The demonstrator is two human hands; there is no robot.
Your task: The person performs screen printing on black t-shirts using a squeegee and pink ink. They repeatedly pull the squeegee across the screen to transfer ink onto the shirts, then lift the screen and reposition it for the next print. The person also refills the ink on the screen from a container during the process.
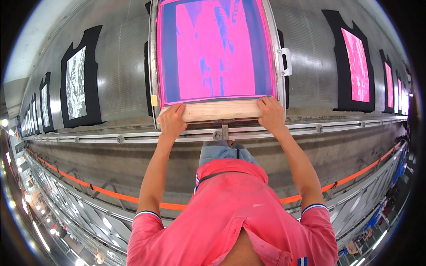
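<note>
A metal-framed printing screen [215,48] with pink ink over a blue-tinted design lies on the long table in front of me. A wooden squeegee bar [219,111] spans the screen's near end. My left hand [174,119] grips the bar's left end, fingers curled over its top edge, and my right hand [270,114] holds the right end the same way. A white handle [286,62] sticks out from the frame's right side.
Black garment pieces with white prints [75,82] line the grey table [117,66] on the left, others with pink prints [355,66] on the right. A metal rail [319,129] runs along the near edge. Behind me are an orange band [111,191] and metal racks [80,208].
</note>
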